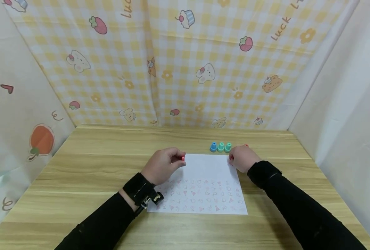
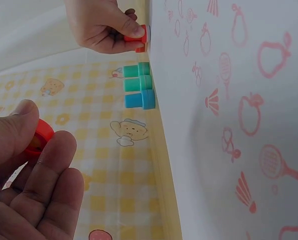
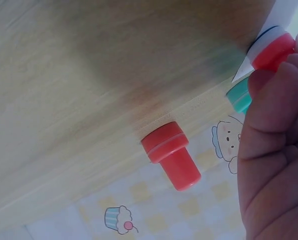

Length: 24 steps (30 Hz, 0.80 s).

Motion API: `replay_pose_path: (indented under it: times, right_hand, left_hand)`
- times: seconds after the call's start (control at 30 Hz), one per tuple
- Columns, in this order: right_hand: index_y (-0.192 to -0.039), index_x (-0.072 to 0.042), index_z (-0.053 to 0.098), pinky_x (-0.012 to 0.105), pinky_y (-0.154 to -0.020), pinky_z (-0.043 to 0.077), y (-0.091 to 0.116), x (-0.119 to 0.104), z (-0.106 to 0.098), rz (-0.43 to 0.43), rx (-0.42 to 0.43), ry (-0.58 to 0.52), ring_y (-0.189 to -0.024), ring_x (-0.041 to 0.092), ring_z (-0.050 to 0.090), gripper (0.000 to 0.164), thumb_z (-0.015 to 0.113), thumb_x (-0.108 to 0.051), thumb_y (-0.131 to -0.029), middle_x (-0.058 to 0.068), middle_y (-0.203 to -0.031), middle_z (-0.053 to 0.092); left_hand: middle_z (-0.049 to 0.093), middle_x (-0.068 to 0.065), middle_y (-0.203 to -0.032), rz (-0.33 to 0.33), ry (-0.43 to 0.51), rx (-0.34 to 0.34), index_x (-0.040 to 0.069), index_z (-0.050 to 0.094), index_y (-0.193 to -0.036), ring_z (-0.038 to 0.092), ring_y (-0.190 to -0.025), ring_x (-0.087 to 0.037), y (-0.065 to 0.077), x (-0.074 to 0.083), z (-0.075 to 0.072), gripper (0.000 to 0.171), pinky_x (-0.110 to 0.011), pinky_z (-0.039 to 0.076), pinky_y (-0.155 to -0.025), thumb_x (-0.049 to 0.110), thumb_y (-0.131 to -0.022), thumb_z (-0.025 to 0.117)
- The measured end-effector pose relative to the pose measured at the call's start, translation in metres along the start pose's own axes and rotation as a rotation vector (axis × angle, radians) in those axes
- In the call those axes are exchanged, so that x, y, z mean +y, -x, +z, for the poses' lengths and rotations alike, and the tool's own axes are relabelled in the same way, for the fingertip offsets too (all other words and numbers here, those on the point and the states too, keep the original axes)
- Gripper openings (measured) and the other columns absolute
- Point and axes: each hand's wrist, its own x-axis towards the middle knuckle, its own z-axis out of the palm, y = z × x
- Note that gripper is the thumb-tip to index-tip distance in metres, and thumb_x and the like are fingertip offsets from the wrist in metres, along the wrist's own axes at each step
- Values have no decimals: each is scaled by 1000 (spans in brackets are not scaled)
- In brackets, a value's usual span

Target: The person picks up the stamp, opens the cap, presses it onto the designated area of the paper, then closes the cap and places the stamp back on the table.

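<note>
My left hand (image 1: 163, 164) is raised over the upper left part of a white paper sheet (image 1: 206, 166). It pinches a small round red cap (image 2: 41, 136) between thumb and fingers. At the sheet's upper right corner, my right hand (image 1: 243, 158) grips a red stamp (image 3: 275, 49) with a white rim, its face turned down toward the paper. Whether that face touches the paper, I cannot tell. Rows of small pink-red prints (image 1: 200, 198), among them rackets, shuttlecocks and fruit shapes, cover the sheet's lower part; its upper band is white.
Behind the sheet stand one blue stamp (image 1: 213, 147) and two green stamps (image 1: 224, 147) in a row. Another red stamp (image 3: 171, 155) stands upright beyond my right hand. The wooden table (image 1: 109, 146) meets a yellow checked cloth (image 1: 185, 86) at the back.
</note>
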Motion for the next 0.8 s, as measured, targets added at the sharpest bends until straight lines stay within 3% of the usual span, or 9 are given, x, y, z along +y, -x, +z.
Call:
replay_pose_path:
  times: [0.8]
  right_hand:
    - [-91, -4, 79, 39, -79, 59, 0, 0, 2, 1, -1, -2, -77, 19, 65, 6, 74, -5, -94, 8, -89, 76]
  left_hand:
    - [78, 3, -101, 0, 4, 1, 11, 76, -112, 68, -88, -6, 0, -1, 1, 17, -36, 60, -91, 15, -96, 79]
